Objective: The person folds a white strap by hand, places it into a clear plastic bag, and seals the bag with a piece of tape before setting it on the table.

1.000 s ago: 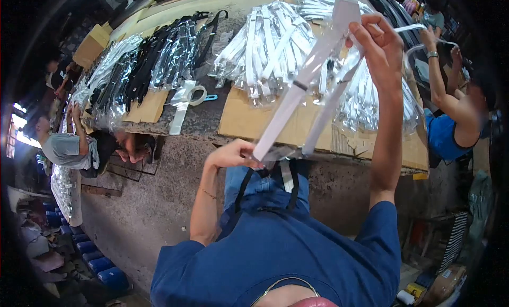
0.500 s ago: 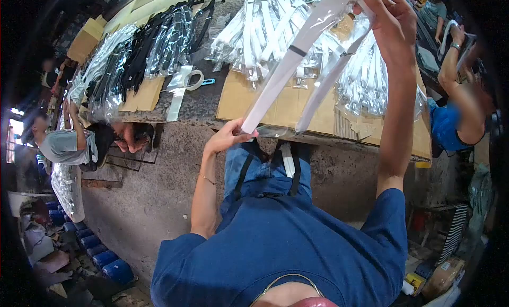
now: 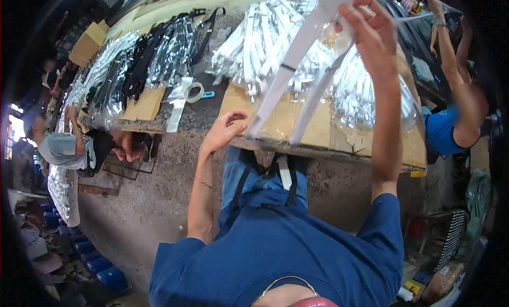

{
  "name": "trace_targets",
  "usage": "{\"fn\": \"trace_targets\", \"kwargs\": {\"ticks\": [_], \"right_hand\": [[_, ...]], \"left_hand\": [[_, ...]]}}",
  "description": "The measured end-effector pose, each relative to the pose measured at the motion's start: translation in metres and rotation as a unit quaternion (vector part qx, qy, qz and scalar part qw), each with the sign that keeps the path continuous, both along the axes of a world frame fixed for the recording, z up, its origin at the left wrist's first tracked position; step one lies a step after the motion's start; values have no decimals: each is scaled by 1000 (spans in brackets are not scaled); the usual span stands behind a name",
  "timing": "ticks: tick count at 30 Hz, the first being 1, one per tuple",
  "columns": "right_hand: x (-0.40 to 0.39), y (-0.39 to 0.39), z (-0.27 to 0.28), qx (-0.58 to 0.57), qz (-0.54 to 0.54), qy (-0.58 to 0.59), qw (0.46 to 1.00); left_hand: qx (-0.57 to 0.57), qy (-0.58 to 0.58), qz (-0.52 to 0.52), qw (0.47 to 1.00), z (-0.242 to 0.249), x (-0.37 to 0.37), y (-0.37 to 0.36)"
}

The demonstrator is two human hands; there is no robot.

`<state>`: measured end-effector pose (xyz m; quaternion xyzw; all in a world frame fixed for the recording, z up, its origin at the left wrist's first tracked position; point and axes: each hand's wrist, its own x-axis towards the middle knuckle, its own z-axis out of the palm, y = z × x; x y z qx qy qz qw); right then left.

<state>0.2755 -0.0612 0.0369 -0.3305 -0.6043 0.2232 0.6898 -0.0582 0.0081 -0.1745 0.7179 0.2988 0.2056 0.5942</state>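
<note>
A white strap in a clear plastic sleeve (image 3: pixel 288 70) hangs slanting over the cardboard (image 3: pixel 236 101) at the table's front, its lower ends near the table edge. My right hand (image 3: pixel 371 34) is raised near its upper end, with fingers bent round the plastic. Just left of the strap's lower end is my left hand (image 3: pixel 227 131), its fingers curled but apart and nothing visible between them. Behind the strap lie many wrapped white straps (image 3: pixel 254 47) in a fanned heap, and a further bunch (image 3: pixel 352 92) lies to the right.
Black wrapped straps (image 3: pixel 143 60) lie at the left of the table, with a tape roll (image 3: pixel 194 92) and a blue cutter (image 3: pixel 208 94) nearer the middle. One person (image 3: pixel 61 148) sits at the left. Another person in blue (image 3: pixel 445 132) is at the right, arms raised.
My left hand has let go of the strap's lower end and moved slightly left. My right hand has come a little lower and left, still with the strap.
</note>
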Motion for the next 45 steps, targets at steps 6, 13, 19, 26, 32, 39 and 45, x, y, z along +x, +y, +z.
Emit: {"fn": "trace_targets", "kwargs": {"ticks": [6, 13, 19, 26, 32, 39, 45], "right_hand": [[-32, 3, 7, -33, -27, -38, 998], [-41, -5, 10, -93, -15, -60, 994], [-42, -2, 11, -131, 20, -69, 989], [-48, 5, 9, -150, 7, -66, 987], [-41, 8, 5, -166, -1, -127, 978], [-32, 6, 15, -205, -25, -218, 954], [-33, 2, 16, -208, 54, -208, 954]], "left_hand": [[168, -184, 40, 968, 165, 75, 4], [182, -250, 27, 951, 206, 111, 8], [177, -228, 56, 956, 209, 108, 15], [228, -211, 100, 945, 213, 105, 10], [233, -165, 94, 954, 213, 106, 12], [241, -200, 59, 948, 224, 107, 13], [368, -110, -134, 914, 238, 100, 31]]}}
